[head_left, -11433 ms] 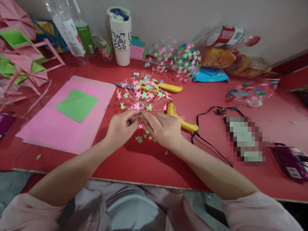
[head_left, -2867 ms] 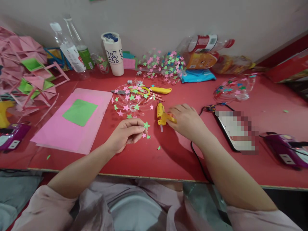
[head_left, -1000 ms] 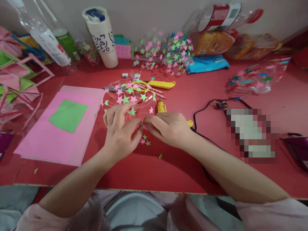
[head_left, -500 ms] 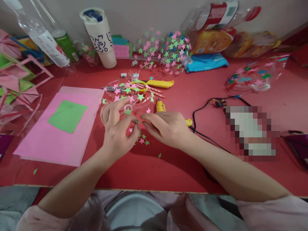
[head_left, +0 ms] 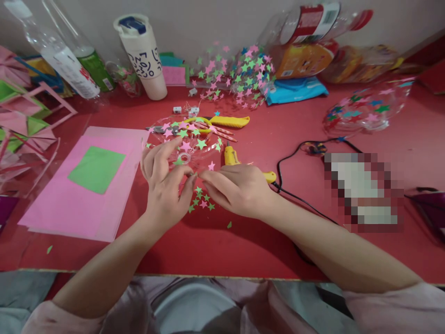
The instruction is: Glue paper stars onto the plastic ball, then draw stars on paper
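My left hand (head_left: 167,185) pinches a tiny greenish paper piece (head_left: 191,174) between thumb and forefinger, its other fingers raised and curled. Close against those fingertips, my right hand (head_left: 239,188) has its thumb and forefinger pressed together; what they hold, if anything, is hidden. Just beyond lies a clear plastic bottle piece (head_left: 185,158) dotted with pink and green stars. Several loose paper stars (head_left: 204,204) rest on the red table (head_left: 208,250) beneath the hands. Behind my right hand is a yellow glue gun (head_left: 230,156), partly covered by it.
Pink paper sheets (head_left: 62,204) with a green paper square (head_left: 98,169) lie to the left. Yellow-handled scissors, a yellow cutter (head_left: 231,121) and striped pencils sit behind. A white tumbler (head_left: 144,60) and star-covered clear pieces (head_left: 252,76) stand at the back. A black cable (head_left: 306,206) crosses the right.
Both hands have shifted slightly left, and their fingertips have come closer together around the small piece. More of the loose stars below show now.
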`<action>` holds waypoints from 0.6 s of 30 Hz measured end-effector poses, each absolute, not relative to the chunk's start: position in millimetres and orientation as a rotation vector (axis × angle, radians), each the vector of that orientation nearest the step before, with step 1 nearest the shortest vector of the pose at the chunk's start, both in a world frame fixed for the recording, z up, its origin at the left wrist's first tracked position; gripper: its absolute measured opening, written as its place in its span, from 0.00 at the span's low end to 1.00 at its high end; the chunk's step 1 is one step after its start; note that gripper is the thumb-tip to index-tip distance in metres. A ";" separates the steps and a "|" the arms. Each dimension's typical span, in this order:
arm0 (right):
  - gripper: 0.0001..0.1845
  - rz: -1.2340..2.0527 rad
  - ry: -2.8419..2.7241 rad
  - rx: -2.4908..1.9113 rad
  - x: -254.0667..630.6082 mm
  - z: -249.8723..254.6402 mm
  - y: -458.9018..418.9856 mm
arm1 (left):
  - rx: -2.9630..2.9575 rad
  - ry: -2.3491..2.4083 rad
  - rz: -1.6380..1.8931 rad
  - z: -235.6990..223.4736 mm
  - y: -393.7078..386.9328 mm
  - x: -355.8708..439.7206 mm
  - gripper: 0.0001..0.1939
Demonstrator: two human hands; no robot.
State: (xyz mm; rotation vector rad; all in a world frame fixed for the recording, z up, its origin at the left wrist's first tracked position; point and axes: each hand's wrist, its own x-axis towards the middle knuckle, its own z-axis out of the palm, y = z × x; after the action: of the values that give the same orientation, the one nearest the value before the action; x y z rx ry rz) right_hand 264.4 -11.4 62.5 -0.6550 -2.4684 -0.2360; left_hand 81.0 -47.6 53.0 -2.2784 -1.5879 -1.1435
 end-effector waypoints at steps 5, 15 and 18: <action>0.10 -0.238 -2.467 -0.627 263.9 62.1 -11.3 | -2.285 -1.649 -1.157 53.1 -48.2 81.3 0.05; 0.10 -0.227 -2.499 -0.612 263.9 61.4 -12.5 | -2.280 -1.633 -1.131 53.1 -48.1 78.1 0.03; 0.09 -0.279 -2.489 -0.582 263.8 61.0 -13.4 | -2.279 -1.631 -1.128 50.9 -47.6 78.0 0.04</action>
State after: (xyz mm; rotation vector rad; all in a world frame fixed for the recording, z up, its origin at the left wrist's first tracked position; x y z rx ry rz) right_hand 263.8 -13.4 61.0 -0.5815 -2.4887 -0.2788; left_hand 78.0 -47.6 50.9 -2.2790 -1.6308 -1.1277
